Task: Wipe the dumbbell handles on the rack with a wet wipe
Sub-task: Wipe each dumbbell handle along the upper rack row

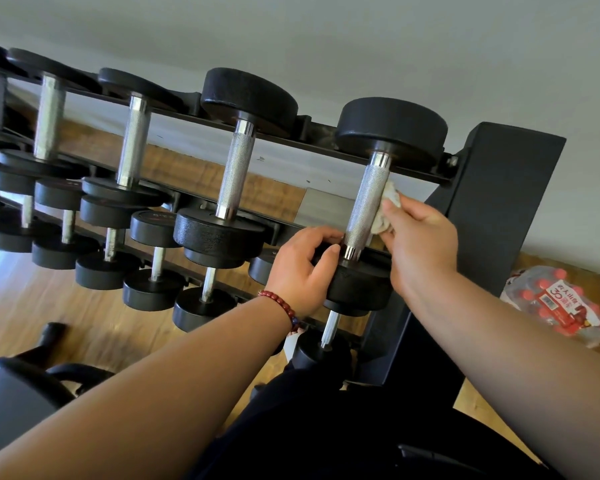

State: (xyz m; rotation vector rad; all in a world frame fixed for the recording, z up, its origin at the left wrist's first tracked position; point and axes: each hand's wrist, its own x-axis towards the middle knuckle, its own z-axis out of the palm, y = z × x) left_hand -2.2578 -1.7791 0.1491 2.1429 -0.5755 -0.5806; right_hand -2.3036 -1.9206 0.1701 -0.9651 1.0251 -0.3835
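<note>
A black rack (388,161) holds several black dumbbells with knurled silver handles on its tiers. The rightmost dumbbell of the top tier has its handle (366,202) between my hands. My right hand (418,240) holds a crumpled white wet wipe (387,211) against the right side of that handle. My left hand (303,268), with a red bead bracelet on the wrist, grips the near weight head (357,289) of the same dumbbell, fingers curled over its top edge by the handle's lower end. The neighbouring handle (236,171) stands free to the left.
The rack's dark end post (492,202) rises just right of my right hand. A shrink-wrapped pack of red-capped water bottles (561,306) lies on the wooden floor at the right. A black piece of equipment (18,386) stands at the lower left.
</note>
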